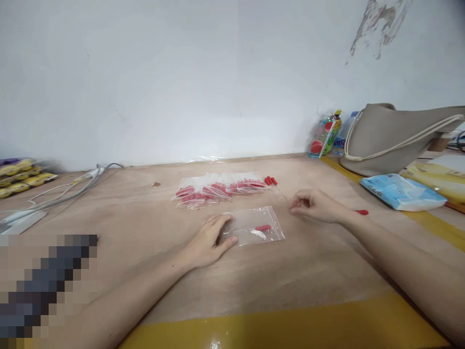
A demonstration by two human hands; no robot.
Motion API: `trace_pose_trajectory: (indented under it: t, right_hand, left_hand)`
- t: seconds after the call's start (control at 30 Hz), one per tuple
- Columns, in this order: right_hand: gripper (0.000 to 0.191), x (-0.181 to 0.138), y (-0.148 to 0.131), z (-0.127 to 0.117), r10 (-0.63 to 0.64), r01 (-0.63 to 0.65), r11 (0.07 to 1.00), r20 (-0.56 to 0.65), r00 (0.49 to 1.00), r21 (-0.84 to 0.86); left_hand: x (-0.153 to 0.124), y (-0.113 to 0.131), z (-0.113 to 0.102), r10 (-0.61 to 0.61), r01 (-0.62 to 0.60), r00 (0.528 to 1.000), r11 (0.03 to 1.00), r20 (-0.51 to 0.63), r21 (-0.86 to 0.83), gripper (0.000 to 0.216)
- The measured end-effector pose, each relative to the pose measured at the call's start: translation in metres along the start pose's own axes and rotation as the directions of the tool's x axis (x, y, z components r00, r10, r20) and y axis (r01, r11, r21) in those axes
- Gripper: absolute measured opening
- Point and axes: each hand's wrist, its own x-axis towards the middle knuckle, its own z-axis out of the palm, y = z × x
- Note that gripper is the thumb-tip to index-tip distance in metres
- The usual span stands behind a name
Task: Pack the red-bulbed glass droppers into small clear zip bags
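Observation:
A clear zip-lock bag [250,213] lies flat on the table, with one red-bulbed dropper [263,228] inside it. My left hand [212,240] is on the bag's left end, thumb at the lower corner and fingers at the upper edge, pressing it down. To the right of the bag's zip end, my right hand [314,206] has its fingers curled in a pinch; whether anything is between the fingertips is not visible. Several loose droppers [272,182] lie just beyond it, one tube reaching near the fingers. A red bulb [362,212] shows beside my right wrist.
Filled bags of red-bulbed droppers [218,189] lie overlapping before the wall. On the right are a blue tissue pack [401,191], a grey bag [385,135] and bottles [323,138]. Cables [72,186] and yellow packets [25,177] sit at left.

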Motion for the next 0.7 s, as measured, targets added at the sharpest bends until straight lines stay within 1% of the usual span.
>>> trace_pose_trajectory:
  t: [0.07, 0.1, 0.13, 0.2, 0.23, 0.3, 0.4, 0.47, 0.53, 0.6, 0.63, 0.7]
  right_hand:
    - [0.025, -0.005, 0.016, -0.023, 0.152, -0.154, 0.98, -0.02, 0.988, -0.128]
    - [0.028, -0.008, 0.023, -0.033, 0.235, -0.236, 0.951, -0.028, 0.971, -0.201]
    - [0.031, -0.011, 0.028, -0.042, 0.301, -0.291, 0.92, 0.0, 0.953, -0.263]
    - [0.035, -0.018, 0.037, -0.055, 0.402, -0.348, 0.871, 0.098, 0.91, -0.346]
    - [0.034, -0.02, 0.04, -0.059, 0.429, -0.356, 0.861, 0.142, 0.892, -0.365]
    - [0.027, -0.024, 0.046, -0.064, 0.434, -0.344, 0.867, 0.21, 0.876, -0.36]
    - [0.01, -0.023, 0.053, -0.064, 0.381, -0.284, 0.901, 0.283, 0.88, -0.328]
    - [0.008, -0.02, 0.05, -0.058, 0.327, -0.23, 0.923, 0.317, 0.89, -0.308]
    - [0.013, -0.016, 0.038, -0.046, 0.222, -0.151, 0.959, 0.304, 0.927, -0.24]
    - [0.018, -0.011, 0.019, -0.029, 0.068, -0.039, 0.99, 0.21, 0.975, -0.137]
    - [0.02, -0.009, 0.008, -0.019, -0.007, 0.025, 0.995, 0.181, 0.983, -0.1]
    - [0.02, -0.005, -0.012, -0.003, -0.12, 0.133, 0.989, 0.167, 0.979, -0.07]
  left_hand:
    - [0.0, 0.001, -0.001, -0.01, 0.009, 1.0, 1.0, -0.002, -0.014, 0.034]
    - [0.0, 0.001, -0.001, -0.002, 0.002, 1.0, 1.0, 0.002, -0.017, 0.03]
    - [0.0, 0.002, -0.001, 0.01, -0.01, 1.0, 1.0, 0.004, -0.019, 0.027]
    - [0.0, 0.002, -0.001, 0.028, -0.028, 1.0, 0.999, 0.006, -0.019, 0.025]
    - [0.0, 0.002, 0.0, 0.031, -0.031, 0.999, 0.999, 0.005, -0.018, 0.024]
    - [0.001, 0.002, 0.0, 0.036, -0.036, 0.999, 0.999, 0.002, -0.016, 0.024]
    - [0.001, 0.001, 0.001, 0.046, -0.046, 0.999, 0.999, -0.006, -0.016, 0.023]
    - [0.001, 0.001, 0.001, 0.053, -0.053, 0.999, 0.998, -0.008, -0.016, 0.023]
    - [0.001, 0.0, 0.001, 0.056, -0.056, 0.998, 0.998, -0.008, -0.017, 0.023]
    - [0.001, 0.0, 0.0, 0.056, -0.056, 0.998, 0.998, -0.008, -0.02, 0.024]
    - [0.001, 0.0, 0.0, 0.055, -0.055, 0.998, 0.998, -0.007, -0.021, 0.024]
    - [0.001, 0.001, 0.0, 0.049, -0.049, 0.999, 0.999, -0.005, -0.019, 0.024]
